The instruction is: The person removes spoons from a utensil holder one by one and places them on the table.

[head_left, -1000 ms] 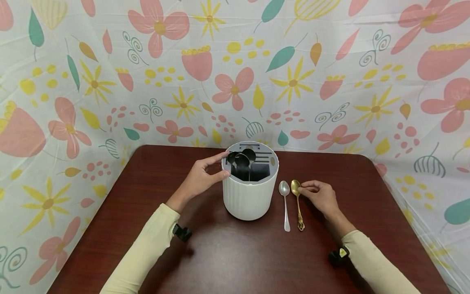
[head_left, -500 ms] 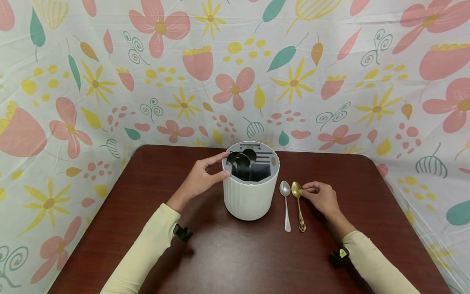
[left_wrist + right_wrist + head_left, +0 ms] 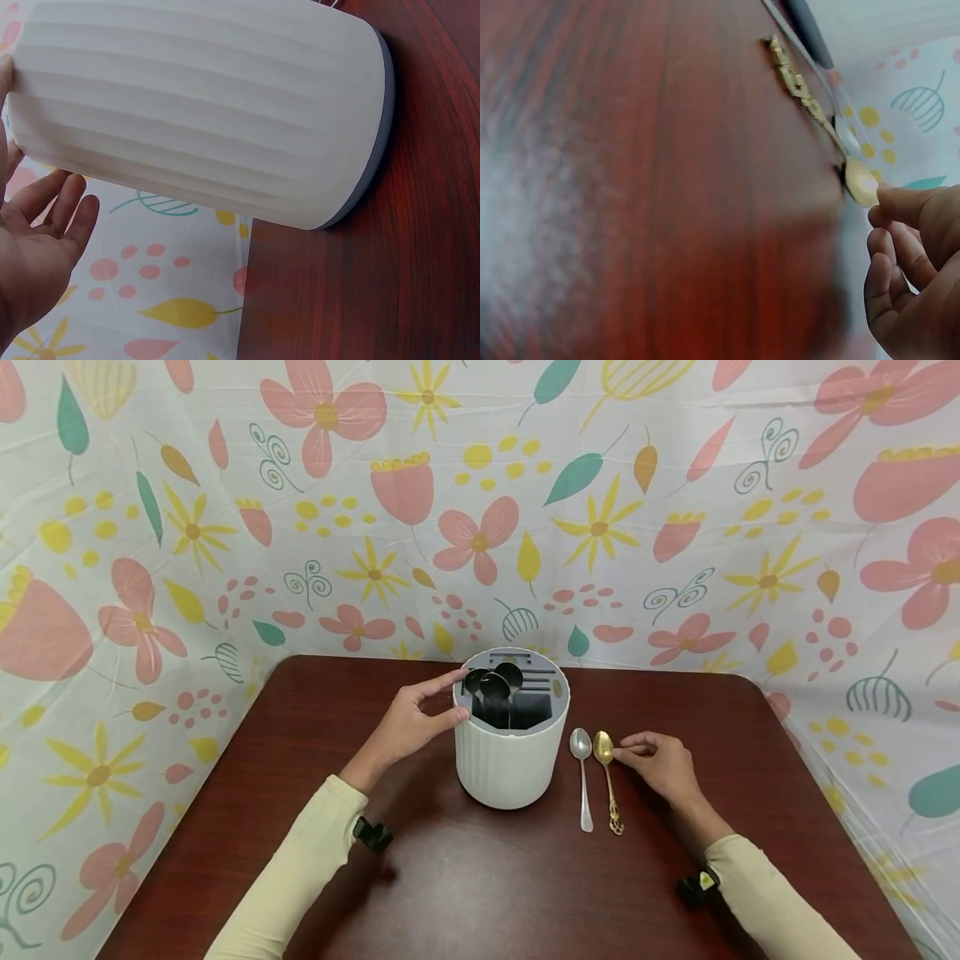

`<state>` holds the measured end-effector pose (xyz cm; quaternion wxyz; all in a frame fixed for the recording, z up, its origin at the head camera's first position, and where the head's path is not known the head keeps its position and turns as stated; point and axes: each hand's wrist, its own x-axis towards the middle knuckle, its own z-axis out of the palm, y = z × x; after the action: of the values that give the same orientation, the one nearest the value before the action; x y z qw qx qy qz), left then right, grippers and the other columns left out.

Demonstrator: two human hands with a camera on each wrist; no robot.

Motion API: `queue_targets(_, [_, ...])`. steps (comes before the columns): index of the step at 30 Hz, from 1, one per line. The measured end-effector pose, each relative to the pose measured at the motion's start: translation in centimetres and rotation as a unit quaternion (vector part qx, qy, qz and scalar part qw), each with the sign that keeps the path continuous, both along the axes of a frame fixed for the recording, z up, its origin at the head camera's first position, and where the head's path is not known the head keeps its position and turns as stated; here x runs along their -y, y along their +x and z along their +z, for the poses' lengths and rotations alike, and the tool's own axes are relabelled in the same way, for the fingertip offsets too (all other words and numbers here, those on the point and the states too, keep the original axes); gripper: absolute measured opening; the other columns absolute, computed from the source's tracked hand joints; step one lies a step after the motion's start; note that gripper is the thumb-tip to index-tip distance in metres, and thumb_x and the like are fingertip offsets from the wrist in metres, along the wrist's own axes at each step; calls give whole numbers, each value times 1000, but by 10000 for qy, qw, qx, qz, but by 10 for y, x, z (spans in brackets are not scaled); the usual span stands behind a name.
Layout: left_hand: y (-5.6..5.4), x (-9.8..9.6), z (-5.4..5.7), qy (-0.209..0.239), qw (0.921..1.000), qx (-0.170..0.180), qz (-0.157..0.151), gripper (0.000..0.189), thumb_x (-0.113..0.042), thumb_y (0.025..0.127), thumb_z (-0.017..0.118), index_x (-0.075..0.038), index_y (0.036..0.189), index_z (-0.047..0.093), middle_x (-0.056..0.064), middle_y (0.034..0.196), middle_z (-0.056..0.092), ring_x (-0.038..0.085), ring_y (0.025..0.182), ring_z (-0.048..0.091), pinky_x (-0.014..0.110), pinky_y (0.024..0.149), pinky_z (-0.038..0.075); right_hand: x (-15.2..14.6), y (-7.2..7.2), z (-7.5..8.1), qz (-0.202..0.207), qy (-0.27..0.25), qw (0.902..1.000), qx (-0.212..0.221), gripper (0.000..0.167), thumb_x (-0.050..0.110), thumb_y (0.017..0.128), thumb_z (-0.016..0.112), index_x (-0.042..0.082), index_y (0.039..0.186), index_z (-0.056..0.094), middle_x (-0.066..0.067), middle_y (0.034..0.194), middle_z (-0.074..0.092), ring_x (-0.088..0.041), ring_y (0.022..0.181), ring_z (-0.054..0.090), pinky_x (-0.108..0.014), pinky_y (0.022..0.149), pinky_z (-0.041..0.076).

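Note:
A white ribbed cutlery holder stands upright on the table. Several black spoons stick out of its grey divided top, bowls up. At the holder's left rim, my left hand holds on with thumb and index finger; its other fingers hang loose in the left wrist view. To the right of the holder, a silver spoon and a gold spoon with an ornate handle lie side by side, bowls away from me. My right hand pinches the edge of the gold spoon's bowl between thumb and fingertips.
A dark red-brown wooden table bears everything. Close behind its far edge hangs a white flowered cloth. Each wrist carries a small black camera, the left camera and the right camera.
The gold spoon has slid slightly toward me with my right hand, which has also dropped a little nearer. My left hand, the holder and the silver spoon have stayed in place.

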<state>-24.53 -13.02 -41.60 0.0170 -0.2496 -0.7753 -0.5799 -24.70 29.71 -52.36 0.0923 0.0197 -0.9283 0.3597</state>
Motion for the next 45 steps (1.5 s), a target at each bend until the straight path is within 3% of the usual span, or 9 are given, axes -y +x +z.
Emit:
queue_targets(4, [0, 0, 0, 11, 10000, 5, -13, 56, -24, 94, 76, -29, 147, 58, -9, 150, 55, 15, 130, 56, 44, 109, 46, -1, 2, 8, 117, -80, 9999, -98, 25, 32, 88, 83, 11, 101, 79, -4, 87, 79, -8, 75, 67, -21, 63, 48])
queue_targets(10, [1, -1, 1, -17, 10000, 57, 16, 57, -18, 94, 76, -26, 147, 57, -7, 150, 55, 14, 134, 53, 50, 112, 42, 5, 5, 31, 317, -144, 9985, -423, 24, 32, 89, 82, 12, 100, 79, -2, 86, 78, -1, 73, 66, -18, 62, 48])
queue_targets(18, [2, -3, 6, -59, 9997, 208, 61, 60, -12, 93, 76, -14, 149, 55, 2, 153, 53, 22, 143, 45, 56, 116, 37, 21, 10, 88, 445, -64, 9940, -999, 16, 30, 89, 82, 17, 98, 79, 0, 84, 77, 2, 75, 62, -18, 59, 45])
queue_targets(25, [0, -2, 2, 22, 10000, 86, -32, 58, -20, 94, 77, -24, 148, 56, -7, 151, 54, 15, 140, 48, 56, 114, 39, 36, 19, 138, 498, -162, 9913, -1205, 17, 33, 91, 80, 19, 100, 80, 0, 89, 77, 3, 77, 62, -17, 66, 45])
queue_targets(34, [-2, 1, -1, 80, 9999, -66, -61, 56, -24, 94, 76, -27, 147, 58, -9, 149, 56, 12, 143, 45, 58, 115, 37, 65, 27, 189, 825, -643, 9858, -1316, 18, 31, 92, 78, 22, 108, 81, 13, 88, 76, -5, 74, 64, -18, 62, 47])
queue_targets(39, [-1, 1, 0, -17, 10000, 7, -1, 56, -25, 94, 77, -27, 147, 58, -9, 149, 55, 12, 142, 45, 52, 115, 39, 82, 24, 204, 1274, -919, 9755, -1540, 21, 23, 91, 79, 18, 112, 81, 5, 96, 78, -6, 77, 66, -17, 65, 51])
queue_targets(45, [-1, 1, 0, -45, 10000, -48, 16, 56, -26, 94, 77, -27, 147, 58, -10, 149, 56, 12, 142, 46, 52, 114, 40, 103, 15, 213, 1710, -1187, 9628, -1724, 23, 16, 90, 79, 14, 113, 80, 6, 86, 75, -8, 75, 67, -17, 69, 53])
